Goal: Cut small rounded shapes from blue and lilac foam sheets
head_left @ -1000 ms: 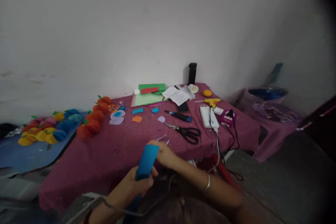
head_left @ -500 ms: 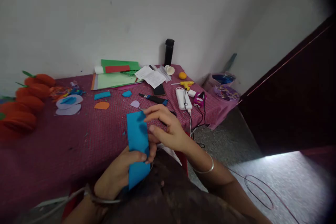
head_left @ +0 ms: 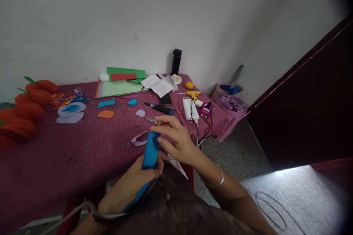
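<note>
My left hand [head_left: 138,178] grips a strip of blue felt-like sheet [head_left: 151,150] in front of my body. The thumb lies across its front face, and the fingers wrap behind it. The strip is tilted and curved, its lower end partly hidden by my wrist. My right hand [head_left: 176,139] is at the strip's upper end with fingers stretched out and apart. Its fingertips are by the top edge; whether they touch is unclear. Metal blades [head_left: 150,119] show on the table beyond my right hand, which hides the rest. A lilac cut-out scrap [head_left: 138,140] lies left of the strip.
Orange pumpkin-like pieces [head_left: 38,97] stand at the left. Coloured sheets [head_left: 118,88], a box cutter [head_left: 160,108], a yellow glue gun [head_left: 194,94], a white power bank [head_left: 190,109] with cables and a black bottle [head_left: 176,62] are on the table. A pink bin [head_left: 228,117] stands right.
My left hand has turned the blue strip, so it looks narrower and its top is lower. The lilac scrap behind it has come into view. My right hand stays near the top edge.
</note>
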A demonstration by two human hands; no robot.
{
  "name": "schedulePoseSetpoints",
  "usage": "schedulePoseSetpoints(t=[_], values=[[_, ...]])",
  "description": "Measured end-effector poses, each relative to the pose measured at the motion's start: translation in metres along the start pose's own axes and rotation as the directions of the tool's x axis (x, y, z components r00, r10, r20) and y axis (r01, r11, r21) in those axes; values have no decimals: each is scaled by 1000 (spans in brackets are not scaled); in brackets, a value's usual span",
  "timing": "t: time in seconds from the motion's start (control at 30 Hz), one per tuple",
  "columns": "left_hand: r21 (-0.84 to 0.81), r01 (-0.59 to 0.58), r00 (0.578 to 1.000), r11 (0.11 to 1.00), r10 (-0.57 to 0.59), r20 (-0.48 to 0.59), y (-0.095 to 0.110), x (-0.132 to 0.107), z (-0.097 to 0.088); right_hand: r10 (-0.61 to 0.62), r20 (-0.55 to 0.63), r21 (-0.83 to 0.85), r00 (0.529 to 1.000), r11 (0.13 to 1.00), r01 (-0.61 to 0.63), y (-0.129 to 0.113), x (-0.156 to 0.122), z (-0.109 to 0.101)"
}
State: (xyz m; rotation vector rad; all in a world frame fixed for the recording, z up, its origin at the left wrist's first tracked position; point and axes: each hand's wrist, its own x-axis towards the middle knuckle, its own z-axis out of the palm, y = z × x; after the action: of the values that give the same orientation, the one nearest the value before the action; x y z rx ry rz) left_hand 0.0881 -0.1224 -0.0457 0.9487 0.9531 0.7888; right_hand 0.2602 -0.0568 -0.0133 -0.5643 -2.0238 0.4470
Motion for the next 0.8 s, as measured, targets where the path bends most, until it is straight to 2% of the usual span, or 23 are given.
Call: schedulePoseSetpoints(t=[0.07,0.13,0.23,0.33,0.43,0.63,0.8], values=[[-78,45,998,996,-42,36,0,-1,0,-13,0,4,1000,1000,13,1,0,0],[-175,88,990,981,-66,126,1,-1,0,-12,-7,23,1000,1000,13,1,0,-1],[-257,77,966,963,-9,257,3,0,-1,14,5,79,1000,997,-14,-2,2,-2],[-251,15,943,968,70,326,4,3,-3,40,89,135,995,989,-52,-4,4,-6],[-249,2,919,968,96,382,6,5,-5,33,206,164,978,984,-68,-5,5,-8],[-308,33,945,951,71,318,7,1,-8,-5,358,212,934,974,-76,-4,5,-8],[-225,26,995,974,-3,100,4,-4,-8,92,432,233,897,950,-210,-5,1,0]])
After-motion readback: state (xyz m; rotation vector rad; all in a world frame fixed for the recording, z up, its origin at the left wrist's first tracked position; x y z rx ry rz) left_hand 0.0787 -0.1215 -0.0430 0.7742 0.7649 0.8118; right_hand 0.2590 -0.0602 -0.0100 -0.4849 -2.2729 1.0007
